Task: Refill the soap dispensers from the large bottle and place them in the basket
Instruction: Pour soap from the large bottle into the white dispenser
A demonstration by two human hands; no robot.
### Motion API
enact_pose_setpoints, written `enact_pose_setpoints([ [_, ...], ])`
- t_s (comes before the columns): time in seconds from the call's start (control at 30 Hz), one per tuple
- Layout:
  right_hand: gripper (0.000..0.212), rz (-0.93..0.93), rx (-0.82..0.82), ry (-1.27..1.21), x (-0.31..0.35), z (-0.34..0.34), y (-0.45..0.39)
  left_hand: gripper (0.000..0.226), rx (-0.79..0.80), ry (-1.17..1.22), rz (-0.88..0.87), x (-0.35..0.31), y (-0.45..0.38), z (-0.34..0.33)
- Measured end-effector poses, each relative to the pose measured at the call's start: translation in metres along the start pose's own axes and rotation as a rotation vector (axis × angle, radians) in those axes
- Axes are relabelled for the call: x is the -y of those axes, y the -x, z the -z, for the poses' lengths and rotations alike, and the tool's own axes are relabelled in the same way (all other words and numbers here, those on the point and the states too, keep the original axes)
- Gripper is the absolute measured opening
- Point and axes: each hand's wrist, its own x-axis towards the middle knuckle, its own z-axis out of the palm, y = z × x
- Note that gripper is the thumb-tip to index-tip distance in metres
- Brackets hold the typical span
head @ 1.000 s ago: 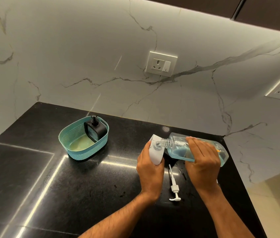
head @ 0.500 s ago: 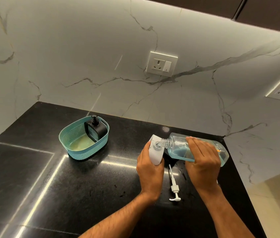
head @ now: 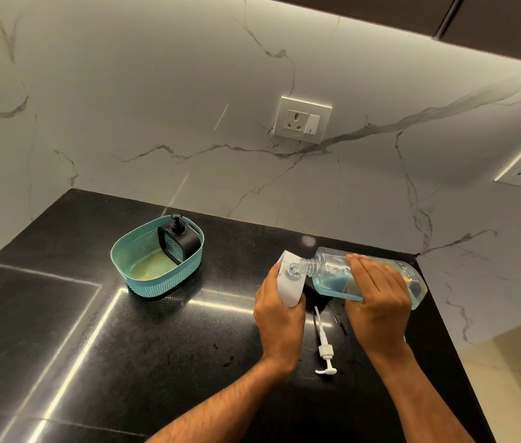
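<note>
My left hand (head: 280, 318) grips a white soap dispenser (head: 289, 284) with its pump off, held upright on the black counter. My right hand (head: 377, 302) holds the large clear bottle (head: 332, 273) tipped almost flat, its open neck resting at the dispenser's mouth; blue liquid lies along the bottle's lower side. The dispenser's white pump (head: 324, 350) lies on the counter between my hands. A teal basket (head: 144, 279) stands to the left, with a black dispenser (head: 177, 243) upright in its right end.
The black stone counter (head: 93, 346) ends at a marble wall behind and drops off at the right edge near my right arm. Two wall sockets (head: 302, 119) sit above the counter. Small dark specks lie in front of my left wrist.
The bottle and both hands have stayed almost still, the neck kept at the white dispenser's mouth. Nothing else has moved.
</note>
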Motion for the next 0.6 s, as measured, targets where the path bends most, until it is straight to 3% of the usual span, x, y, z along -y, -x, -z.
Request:
enact_pose_setpoints([
  [0.6,0.064,0.026,-0.006,0.013,0.0004,0.0013,-0.0028,0.075,0.004,-0.008,-0.005,0.0002,-0.0014,0.0005],
])
